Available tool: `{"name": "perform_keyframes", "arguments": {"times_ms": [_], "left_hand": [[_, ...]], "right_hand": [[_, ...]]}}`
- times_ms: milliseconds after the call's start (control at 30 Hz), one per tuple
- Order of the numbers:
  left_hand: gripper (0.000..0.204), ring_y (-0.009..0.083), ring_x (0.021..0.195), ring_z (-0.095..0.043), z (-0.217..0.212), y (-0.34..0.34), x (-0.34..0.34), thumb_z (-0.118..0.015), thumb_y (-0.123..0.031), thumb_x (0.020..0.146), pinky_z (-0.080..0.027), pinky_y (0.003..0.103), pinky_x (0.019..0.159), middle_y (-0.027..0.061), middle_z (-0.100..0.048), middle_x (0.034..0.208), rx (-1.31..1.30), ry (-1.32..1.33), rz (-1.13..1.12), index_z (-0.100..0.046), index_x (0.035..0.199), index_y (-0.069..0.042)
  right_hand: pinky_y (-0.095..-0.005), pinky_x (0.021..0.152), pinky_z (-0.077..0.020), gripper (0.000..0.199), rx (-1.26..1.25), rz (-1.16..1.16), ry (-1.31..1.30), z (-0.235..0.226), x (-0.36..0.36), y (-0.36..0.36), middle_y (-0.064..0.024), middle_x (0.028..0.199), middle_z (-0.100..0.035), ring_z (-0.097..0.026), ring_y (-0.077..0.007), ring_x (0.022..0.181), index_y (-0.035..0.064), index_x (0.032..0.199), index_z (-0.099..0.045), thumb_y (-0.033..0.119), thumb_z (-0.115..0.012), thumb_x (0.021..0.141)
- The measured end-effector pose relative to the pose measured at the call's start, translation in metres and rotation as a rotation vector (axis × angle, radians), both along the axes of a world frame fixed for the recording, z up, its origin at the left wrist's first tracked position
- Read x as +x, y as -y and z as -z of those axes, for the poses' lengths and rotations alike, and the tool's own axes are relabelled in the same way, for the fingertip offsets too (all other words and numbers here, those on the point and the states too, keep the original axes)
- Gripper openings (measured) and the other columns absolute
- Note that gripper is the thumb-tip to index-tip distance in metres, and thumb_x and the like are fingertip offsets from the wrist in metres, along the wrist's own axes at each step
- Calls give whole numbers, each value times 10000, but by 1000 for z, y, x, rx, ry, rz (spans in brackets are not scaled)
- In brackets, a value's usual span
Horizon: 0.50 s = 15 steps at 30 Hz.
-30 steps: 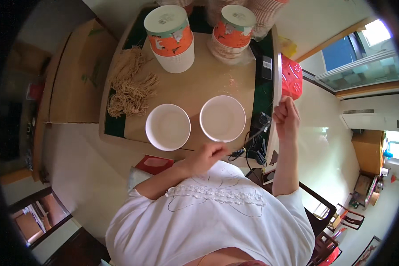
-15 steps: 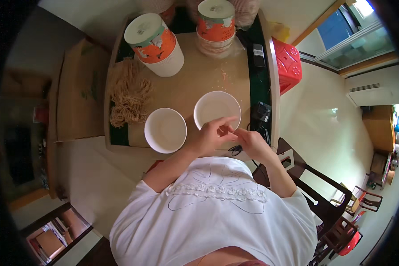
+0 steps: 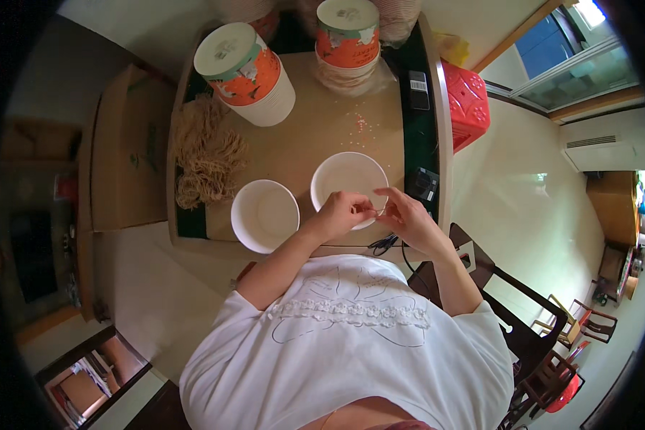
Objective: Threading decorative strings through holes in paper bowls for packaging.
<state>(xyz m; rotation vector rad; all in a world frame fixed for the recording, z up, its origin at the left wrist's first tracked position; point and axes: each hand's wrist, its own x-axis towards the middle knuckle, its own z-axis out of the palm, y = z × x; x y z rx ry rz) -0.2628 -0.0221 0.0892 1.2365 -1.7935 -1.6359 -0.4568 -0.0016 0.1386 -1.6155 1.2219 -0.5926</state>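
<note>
Your left hand (image 3: 344,209) and right hand (image 3: 408,220) meet at the fingertips, any grip unclear, above the right-side white round paper bowl (image 3: 345,173); a second ago they were wide apart.

The right hand (image 3: 412,222), a second ago out beyond the table's right edge (image 3: 443,122), has come in to meet the left hand (image 3: 341,213) above the right-hand white paper bowl (image 3: 340,172); the left index finger, outstretched half a second ago, is now curled.

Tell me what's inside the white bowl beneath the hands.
The white bowl shows its pale inner wall and part of its floor. The left hand and right hand cover some of its near side, so that part cannot be seen.
</note>
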Motion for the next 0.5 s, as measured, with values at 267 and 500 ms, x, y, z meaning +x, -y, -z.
{"name": "perform_keyframes", "arguments": {"times_ms": [267,500], "left_hand": [[125,72,746,-624,-3,3,3,-641,-85,847,-500,218,680,38,-687,816,91,-15,-143,-674,915,15],[132,73,756,-627,3,7,2,-639,-80,846,-502,218,686,50,-691,829,77,-33,-154,-679,934,9]], "right_hand": [[-209,600,-429,57,55,111,-3,24,-1,11,-46,745,-578,-517,-64,669,-9,841,-601,23,-645,823],[-256,506,-377,82,-2,198,124,37,5,17,-78,668,-558,-453,-103,532,42,898,-626,70,-634,822]]}}
